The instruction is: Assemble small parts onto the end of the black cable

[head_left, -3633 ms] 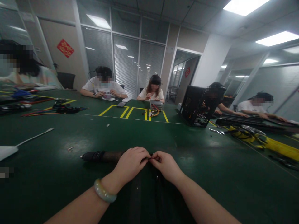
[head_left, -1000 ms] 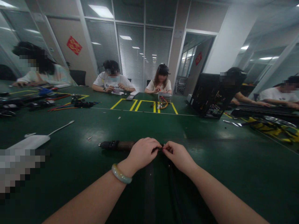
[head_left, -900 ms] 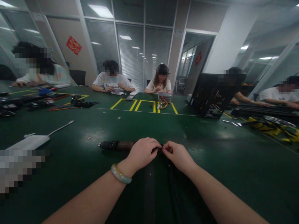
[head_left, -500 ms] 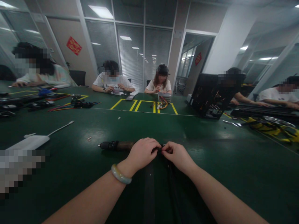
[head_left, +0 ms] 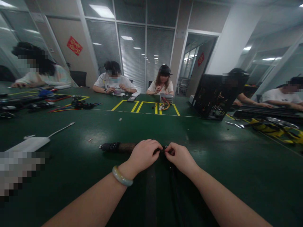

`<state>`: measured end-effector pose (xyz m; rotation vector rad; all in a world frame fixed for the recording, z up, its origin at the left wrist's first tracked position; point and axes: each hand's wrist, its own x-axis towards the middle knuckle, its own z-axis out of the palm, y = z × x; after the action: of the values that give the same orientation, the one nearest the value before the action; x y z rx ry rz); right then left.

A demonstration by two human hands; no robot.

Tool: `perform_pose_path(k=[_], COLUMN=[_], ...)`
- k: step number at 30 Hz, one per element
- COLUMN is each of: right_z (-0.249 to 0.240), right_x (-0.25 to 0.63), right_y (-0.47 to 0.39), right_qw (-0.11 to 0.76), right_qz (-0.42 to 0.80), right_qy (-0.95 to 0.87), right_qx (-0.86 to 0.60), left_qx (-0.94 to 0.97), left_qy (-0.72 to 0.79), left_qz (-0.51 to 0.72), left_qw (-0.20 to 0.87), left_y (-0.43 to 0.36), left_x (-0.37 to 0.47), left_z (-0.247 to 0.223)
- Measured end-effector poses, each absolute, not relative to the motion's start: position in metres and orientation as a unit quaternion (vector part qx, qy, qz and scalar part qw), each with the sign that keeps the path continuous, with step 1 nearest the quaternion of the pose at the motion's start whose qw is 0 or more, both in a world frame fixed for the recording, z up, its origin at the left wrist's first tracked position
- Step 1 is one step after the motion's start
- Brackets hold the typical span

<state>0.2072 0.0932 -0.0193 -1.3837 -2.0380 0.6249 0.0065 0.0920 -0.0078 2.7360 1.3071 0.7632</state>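
Observation:
A dark, slim electric screwdriver lies across the green table, its metal tip pointing left. My left hand, a pale green bangle on its wrist, covers the rear part of the tool. Its fingers are closed around the back end. My right hand is closed in a pinch just to the right, at the tool's rear, with the fingertips of both hands almost meeting. Between them shows a small black part, too dark to make out. A black cable runs from under the right fingers toward me.
A white adapter with a short lead lies at left. Bundled wires sit farther back. A black computer case stands at right, near black and yellow straps. Several people sit around the far side of the table.
Both hands stay at the tool's rear end. The right fingertips have shifted very slightly to the right; otherwise little differs.

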Motion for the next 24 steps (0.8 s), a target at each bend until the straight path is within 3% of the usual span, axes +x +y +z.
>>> perform_pose_path(k=[24], right_z=[-0.0207], right_x=[0.203], right_y=[0.0927], right_qw=[0.343], right_qz=[0.283], right_qy=[-0.721], right_qx=[-0.532], left_qx=[0.874], left_qy=[0.419], left_qz=[0.245], left_qw=[0.013], left_y=[0.093], left_x=[0.0072], left_z=[-0.0085])
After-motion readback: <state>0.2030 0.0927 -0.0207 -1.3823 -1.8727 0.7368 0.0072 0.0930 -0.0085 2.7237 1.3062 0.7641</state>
